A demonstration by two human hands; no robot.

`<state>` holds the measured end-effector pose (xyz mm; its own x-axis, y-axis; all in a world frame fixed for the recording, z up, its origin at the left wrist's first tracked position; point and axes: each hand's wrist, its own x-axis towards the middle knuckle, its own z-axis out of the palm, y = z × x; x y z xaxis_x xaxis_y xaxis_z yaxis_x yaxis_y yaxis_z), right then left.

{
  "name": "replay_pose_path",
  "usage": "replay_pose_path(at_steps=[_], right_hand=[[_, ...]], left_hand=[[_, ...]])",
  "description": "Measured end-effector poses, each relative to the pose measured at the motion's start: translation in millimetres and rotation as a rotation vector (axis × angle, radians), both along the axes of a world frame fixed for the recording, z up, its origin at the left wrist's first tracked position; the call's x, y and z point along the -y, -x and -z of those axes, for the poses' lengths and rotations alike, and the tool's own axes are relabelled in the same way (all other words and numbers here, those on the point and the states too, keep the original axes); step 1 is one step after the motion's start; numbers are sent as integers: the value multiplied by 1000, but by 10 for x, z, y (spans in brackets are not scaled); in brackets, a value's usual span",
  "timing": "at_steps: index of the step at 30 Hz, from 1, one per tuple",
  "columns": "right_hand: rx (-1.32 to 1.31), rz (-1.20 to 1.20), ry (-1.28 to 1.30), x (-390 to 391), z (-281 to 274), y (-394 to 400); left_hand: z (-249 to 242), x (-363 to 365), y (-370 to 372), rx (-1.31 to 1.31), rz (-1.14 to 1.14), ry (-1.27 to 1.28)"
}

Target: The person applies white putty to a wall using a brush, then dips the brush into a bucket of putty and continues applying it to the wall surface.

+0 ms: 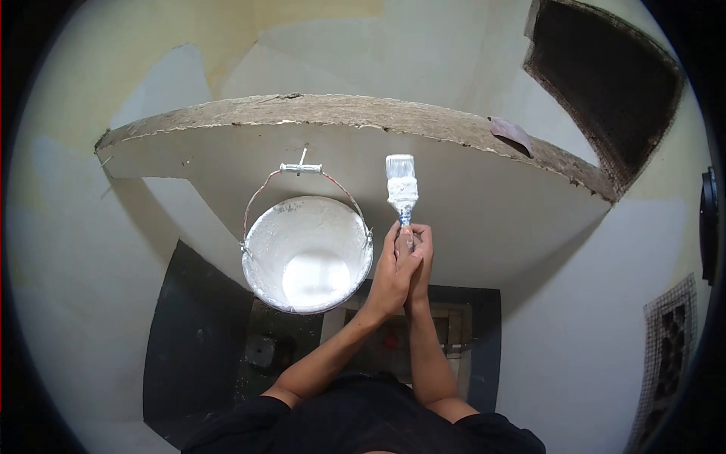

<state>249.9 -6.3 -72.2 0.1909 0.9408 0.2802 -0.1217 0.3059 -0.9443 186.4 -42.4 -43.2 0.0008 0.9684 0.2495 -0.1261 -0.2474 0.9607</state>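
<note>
A paintbrush point(401, 185) points bristles upward in front of the wall, its bristles and ferrule coated in white paint. Both hands close around its handle: my left hand point(391, 274) from the left side, my right hand point(422, 261) from the right. Some of the fingers overlap and are partly hidden. To the left of my hands hangs a paint-smeared bucket point(261, 227), its wire handle caught on a peg point(304, 155) in the wall. White paint shows in the bottom of the bucket.
A rough-topped ledge point(340, 110) curves across above the bucket and brush. On its right part lies a curled greyish piece point(512, 136). Dark mesh-edged openings point(605, 68) are at the right. Below are dark wall panels point(198, 340) and a tiled floor area.
</note>
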Motion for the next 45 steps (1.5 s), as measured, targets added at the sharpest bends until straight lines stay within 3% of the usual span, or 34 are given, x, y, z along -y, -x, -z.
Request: replay_pose_path(at_steps=[9, 11, 14, 15, 18, 20, 22, 23, 29, 34, 40, 45], right_hand=[[23, 56, 182, -109, 1614, -42], [-88, -1, 266, -193, 2383, -56], [-62, 23, 311, -79, 2673, -13], [-239, -24, 359, 13, 2455, 20], [-51, 55, 385, -111, 2533, 41], [-31, 76, 255, -286, 2617, 41], [71, 64, 168, -331, 2233, -28], [-57, 10, 147, -266, 1884, -35], [19, -9, 102, 56, 825, -203], [26, -37, 25, 54, 472, -199], [358, -7, -162, -87, -256, -29], [451, -1, -266, -190, -515, 133]], left_hand=[[1360, -93, -157, 45, -170, 379], [1875, -126, -152, 97, -162, 439], [2103, -56, -120, 167, -120, 533], [2103, -39, -91, 162, -110, 555], [1962, -63, -68, 174, -76, 564], [1756, -139, -58, 157, -71, 499], [1509, -181, -91, 110, -83, 389], [1378, -173, -94, 48, -104, 362], [766, 86, -198, 17, -54, 119], [402, 138, -219, 60, -67, 42], [80, -51, -90, 284, -98, 8], [-70, -145, 44, 351, -127, -2]])
